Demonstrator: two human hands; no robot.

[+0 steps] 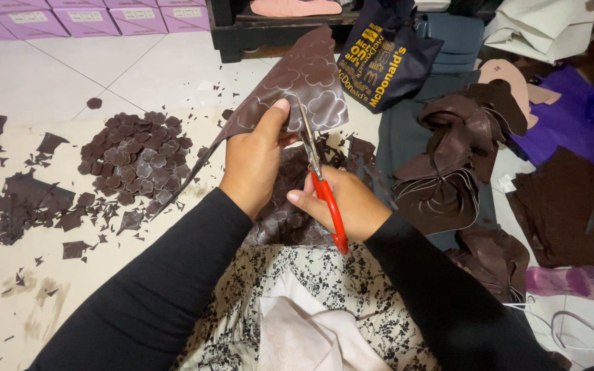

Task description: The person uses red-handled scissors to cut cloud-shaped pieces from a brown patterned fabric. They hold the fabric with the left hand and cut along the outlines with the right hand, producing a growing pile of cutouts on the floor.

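So the left hand (254,159) is pinching a dark brown sheet (297,86) with flower shapes traced on it, thumb on top, the rest of the fingers hidden behind the material. The sheet is held up in the air over the lap, tilted, and its lower edge trails down to the left toward the floor. The right hand (352,203) is closed around the red handles of the scissors (319,180); the blades point up and sit right at the sheet's edge beside the left thumb. Can't really tell how far apart the blades are, they're edge-on and partly behind the thumb.

On the cream mat (8,302) to the left there's a pile of cut flowers (135,161), with loose scraps (29,203) scattered beside it. More brown sheets (448,165) are heaped on the right, overlapping so you can't count them. A dark bag (386,58) stands behind, and a pink bottle (572,282) lies at the right edge, cut off by the frame.
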